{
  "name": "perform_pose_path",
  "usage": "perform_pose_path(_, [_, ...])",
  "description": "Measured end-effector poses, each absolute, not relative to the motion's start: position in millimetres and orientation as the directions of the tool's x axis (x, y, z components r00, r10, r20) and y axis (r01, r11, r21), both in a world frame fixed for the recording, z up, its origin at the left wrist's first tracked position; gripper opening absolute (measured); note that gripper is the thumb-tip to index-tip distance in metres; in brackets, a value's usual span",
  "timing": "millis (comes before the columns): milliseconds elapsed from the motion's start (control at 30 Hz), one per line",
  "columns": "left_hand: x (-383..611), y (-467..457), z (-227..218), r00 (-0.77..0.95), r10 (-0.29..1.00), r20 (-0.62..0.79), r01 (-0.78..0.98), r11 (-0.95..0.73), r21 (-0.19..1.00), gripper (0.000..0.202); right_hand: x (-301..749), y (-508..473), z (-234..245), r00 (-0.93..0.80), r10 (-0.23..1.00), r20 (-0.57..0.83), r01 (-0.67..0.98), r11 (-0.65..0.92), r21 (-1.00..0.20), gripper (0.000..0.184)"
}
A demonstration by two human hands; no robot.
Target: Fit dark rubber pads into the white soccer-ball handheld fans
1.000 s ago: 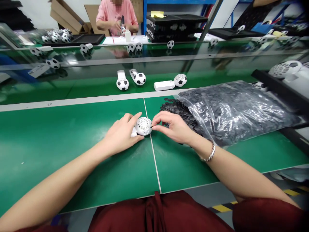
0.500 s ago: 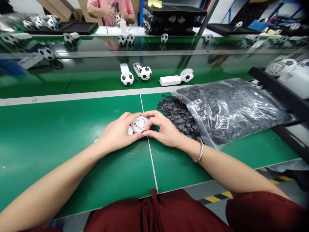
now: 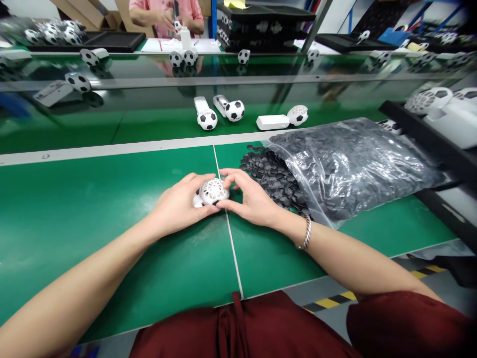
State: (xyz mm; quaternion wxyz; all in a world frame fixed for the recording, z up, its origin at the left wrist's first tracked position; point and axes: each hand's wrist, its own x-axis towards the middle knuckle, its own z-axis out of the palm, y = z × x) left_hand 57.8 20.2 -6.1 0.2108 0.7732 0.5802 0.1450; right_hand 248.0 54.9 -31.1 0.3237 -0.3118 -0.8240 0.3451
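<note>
A small white fan with a round ball-shaped grille head (image 3: 213, 190) lies on the green table (image 3: 93, 209), held from both sides. My left hand (image 3: 179, 204) wraps its handle and the left of the head. My right hand (image 3: 248, 199) grips the head's right side with thumb and fingers. A clear plastic bag (image 3: 354, 164) full of small black pieces lies just right of my right hand, with several pieces (image 3: 268, 171) spilled from its mouth.
Beyond the table's edge a green conveyor (image 3: 112, 124) carries two football-patterned fans (image 3: 206, 117) (image 3: 233, 109) and a white grille fan (image 3: 286, 118). A person in pink (image 3: 164, 12) works at the far bench. A black tray with white fans (image 3: 439, 107) stands at right.
My right hand has closed in round the fan head, from a fingertip pinch at its edge to a full grip. The fans on the conveyor have drifted right.
</note>
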Motion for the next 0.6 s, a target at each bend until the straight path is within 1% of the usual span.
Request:
perform_pose_path(67, [57.8,20.2,-7.1,0.281,0.96,-0.016,0.836,-0.236,0.495,0.063,247.0,53.4,-32.1,-0.59,0.771,0.239,0.299,0.484,-0.823,0.035])
perform_pose_path(133, [58.3,19.6,-7.4,0.273,0.962,-0.007,0.837,-0.235,0.494,0.061,245.2,51.0,-33.5,-0.589,0.779,0.214,0.296,0.455,-0.84,0.039])
perform_pose_path(267, [60.2,17.6,-6.1,0.263,0.965,-0.009,0.854,-0.229,0.468,0.058,246.2,53.0,-30.6,-0.595,0.77,0.233,0.333,0.499,-0.8,0.04])
perform_pose_path(333, [60.9,16.9,-5.3,0.252,0.967,-0.035,0.87,-0.211,0.446,0.059,252.6,61.2,-24.0,-0.616,0.76,0.206,0.384,0.518,-0.764,0.032])
perform_pose_path(400, [60.6,16.7,-4.9,0.245,0.968,-0.053,0.883,-0.2,0.425,0.062,263.2,72.7,-15.4,-0.586,0.787,0.191,0.52,0.546,-0.657,0.018])
perform_pose_path(433, [60.0,17.0,-5.0,0.251,0.966,-0.055,0.885,-0.206,0.418,0.062,269.3,78.6,-11.3,-0.546,0.818,0.184,0.62,0.541,-0.568,0.011])
perform_pose_path(500, [58.1,18.3,-5.1,0.278,0.96,-0.043,0.884,-0.239,0.403,0.06,280.7,88.3,-5.1,-0.467,0.877,0.116,0.792,0.473,-0.386,0.008])
perform_pose_path(533, [56.8,19.4,-5.1,0.298,0.954,-0.032,0.882,-0.262,0.391,0.058,285.1,91.6,-3.4,-0.438,0.896,0.067,0.842,0.435,-0.319,0.009])
perform_pose_path(600, [53.8,22.0,-4.8,0.336,0.942,-0.014,0.882,-0.309,0.357,0.054,290.0,94.5,-2.4,-0.414,0.91,-0.021,0.885,0.397,-0.244,0.006])
